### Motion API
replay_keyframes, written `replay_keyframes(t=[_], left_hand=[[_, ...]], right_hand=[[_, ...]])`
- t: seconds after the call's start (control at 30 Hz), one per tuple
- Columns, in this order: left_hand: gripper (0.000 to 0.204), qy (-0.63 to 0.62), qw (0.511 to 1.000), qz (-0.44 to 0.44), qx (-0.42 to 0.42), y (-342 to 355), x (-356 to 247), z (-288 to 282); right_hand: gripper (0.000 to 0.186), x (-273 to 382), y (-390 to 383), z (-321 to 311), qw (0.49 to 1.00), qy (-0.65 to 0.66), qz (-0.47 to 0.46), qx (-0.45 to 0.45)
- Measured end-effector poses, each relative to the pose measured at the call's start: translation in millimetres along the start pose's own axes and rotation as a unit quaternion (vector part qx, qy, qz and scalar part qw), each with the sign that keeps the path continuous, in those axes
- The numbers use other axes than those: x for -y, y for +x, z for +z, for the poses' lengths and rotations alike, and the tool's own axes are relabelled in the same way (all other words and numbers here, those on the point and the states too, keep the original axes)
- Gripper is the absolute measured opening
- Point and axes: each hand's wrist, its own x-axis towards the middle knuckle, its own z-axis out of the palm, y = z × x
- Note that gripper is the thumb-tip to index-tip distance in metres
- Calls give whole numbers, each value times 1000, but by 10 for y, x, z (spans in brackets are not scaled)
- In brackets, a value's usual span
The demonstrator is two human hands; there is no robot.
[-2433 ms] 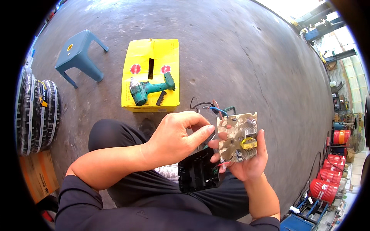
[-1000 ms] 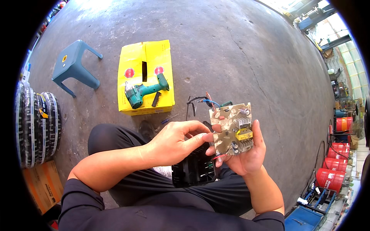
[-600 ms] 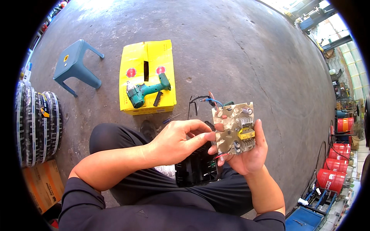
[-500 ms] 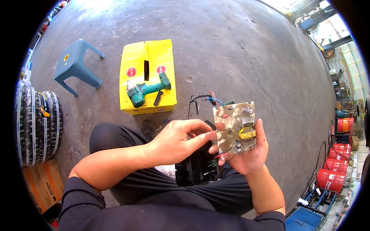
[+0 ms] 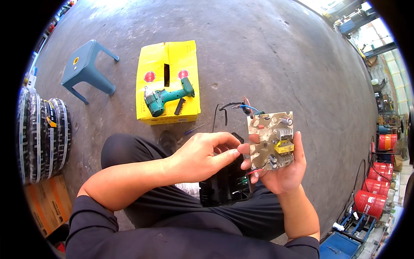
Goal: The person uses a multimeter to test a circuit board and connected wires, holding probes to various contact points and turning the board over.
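Observation:
My right hand (image 5: 286,175) holds a circuit board (image 5: 268,144) from underneath, its fingertips showing past the board's left edge. The board is coated in mottled tan and carries a yellow transformer (image 5: 284,146), finned metal heat sinks and small capacitors. Black, blue and red wires (image 5: 246,106) trail from its far edge, and a red lead hangs at the near edge. My left hand (image 5: 200,155) is closed in a loose pinch just left of the board; whatever its fingertips hold, if anything, is hidden. Below the hands, an open black plastic housing (image 5: 220,190) rests in my lap.
Ahead stands a yellow carton (image 5: 151,54) with a green cordless power tool (image 5: 166,98) and a small black ribbed piece (image 5: 180,106) on it. A screwdriver (image 5: 194,129) lies on the floor. At left are a blue stool (image 5: 84,64) and tyres (image 5: 43,138); red drums (image 5: 371,203) are at right.
The board and my right hand have shifted slightly right. My left fingertips, earlier at the board's left edge, are now a little apart from it. The head view has shifted slightly.

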Motion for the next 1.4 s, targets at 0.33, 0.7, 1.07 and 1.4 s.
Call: replay_keyframes(t=[0.33, 0.7, 1.07, 1.4], left_hand=[[36, -16, 1000, 13, 7, 13, 83, 50], [65, -176, 965, -106, 165, 18, 88, -26], [42, -208, 951, -167, 159, 40, -2, -91], [43, -212, 952, -167, 143, 35, -8, -83]], right_hand=[[99, 52, -4, -50, 1000, 15, -14, 21], [98, 203, -93, -115, 992, 59, -80, 80], [92, 337, -75, -127, 993, 22, -107, 33], [89, 300, -28, -80, 990, -11, -138, -9]])
